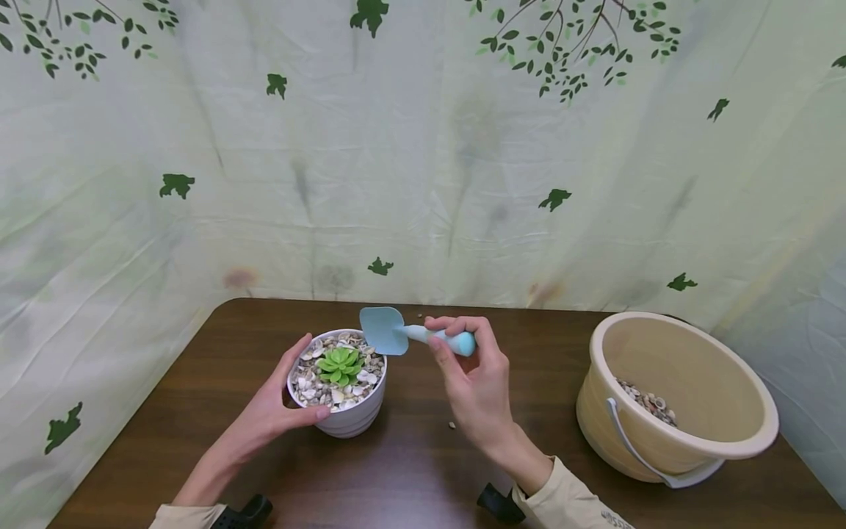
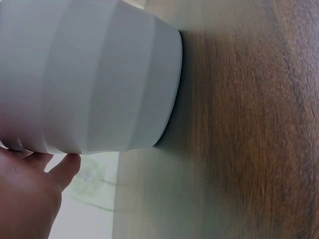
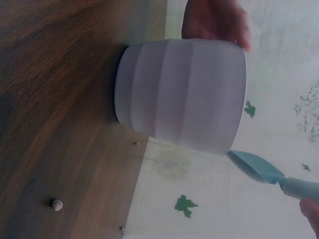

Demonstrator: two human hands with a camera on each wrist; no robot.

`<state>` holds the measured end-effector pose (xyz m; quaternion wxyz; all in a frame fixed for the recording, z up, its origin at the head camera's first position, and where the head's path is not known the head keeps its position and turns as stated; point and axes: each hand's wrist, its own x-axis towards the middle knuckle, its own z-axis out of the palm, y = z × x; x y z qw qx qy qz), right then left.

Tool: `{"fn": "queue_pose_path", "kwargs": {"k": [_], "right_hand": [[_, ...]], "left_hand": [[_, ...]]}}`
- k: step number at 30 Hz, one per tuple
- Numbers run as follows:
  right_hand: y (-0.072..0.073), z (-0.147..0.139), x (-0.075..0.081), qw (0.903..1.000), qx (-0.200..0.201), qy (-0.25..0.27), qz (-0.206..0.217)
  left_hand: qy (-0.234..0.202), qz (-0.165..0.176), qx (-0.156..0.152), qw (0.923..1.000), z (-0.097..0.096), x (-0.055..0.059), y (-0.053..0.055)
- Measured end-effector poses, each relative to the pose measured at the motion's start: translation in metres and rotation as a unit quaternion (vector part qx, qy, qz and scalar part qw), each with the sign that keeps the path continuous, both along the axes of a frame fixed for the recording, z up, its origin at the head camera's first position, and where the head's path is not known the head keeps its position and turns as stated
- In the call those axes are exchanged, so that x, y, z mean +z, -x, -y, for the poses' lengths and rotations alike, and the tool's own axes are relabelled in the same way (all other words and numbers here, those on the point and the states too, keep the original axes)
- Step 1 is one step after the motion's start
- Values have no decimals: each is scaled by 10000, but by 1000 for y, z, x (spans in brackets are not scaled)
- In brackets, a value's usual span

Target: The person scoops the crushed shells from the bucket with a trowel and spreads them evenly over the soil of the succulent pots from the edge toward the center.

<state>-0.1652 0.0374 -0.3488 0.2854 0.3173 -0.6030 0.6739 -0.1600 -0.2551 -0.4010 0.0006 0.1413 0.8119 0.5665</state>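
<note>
A white ribbed flower pot (image 1: 350, 422) stands on the table, holding a green succulent (image 1: 340, 366) ringed by small shells and pebbles (image 1: 309, 380). My left hand (image 1: 269, 408) grips the pot from its left side, thumb over the front rim and fingers along the far side. With my right hand (image 1: 481, 397) I hold a light blue toy shovel (image 1: 385, 332) by its handle. Its blade is at the pot's right rim, and in the right wrist view the blade tip (image 3: 241, 158) appears at the rim's edge. The left wrist view shows the pot wall (image 2: 99, 74) close up.
At the right stands a beige bucket (image 1: 598, 433) with a grey handle and a heap of small shells (image 1: 648, 402) inside. A tiny spiral shell (image 3: 57, 205) lies on the brown table (image 1: 410, 485). Behind hangs a leaf-patterned curtain (image 1: 429, 147).
</note>
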Motion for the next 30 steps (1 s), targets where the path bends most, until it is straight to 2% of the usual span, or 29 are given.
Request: {"fn": "queue_pose_path", "kwargs": {"k": [5,10,15,21,25,30], "right_hand": [[1,-3,-2,10000,-25,37,-87],[3,-8,-4,9999,-11,173,5],[8,-18,-3,9964,92,656,533],[14,-39,2,9753,327,1648,1437],[13,-56,11,9619,309,1988,1851],[6,-78,26,9496,336,2274,2130]], "left_hand": [[-32,-45,-13,10000,0,-1,2],[-89,-29,-19,10000,1,-1,2],[-85,-15,-3,10000,1,-1,2],[-135,84,-55,9999,1,0,3],[-105,68,-131,9998,2,1,5],[4,52,-213,9998,4,2,7]]}}
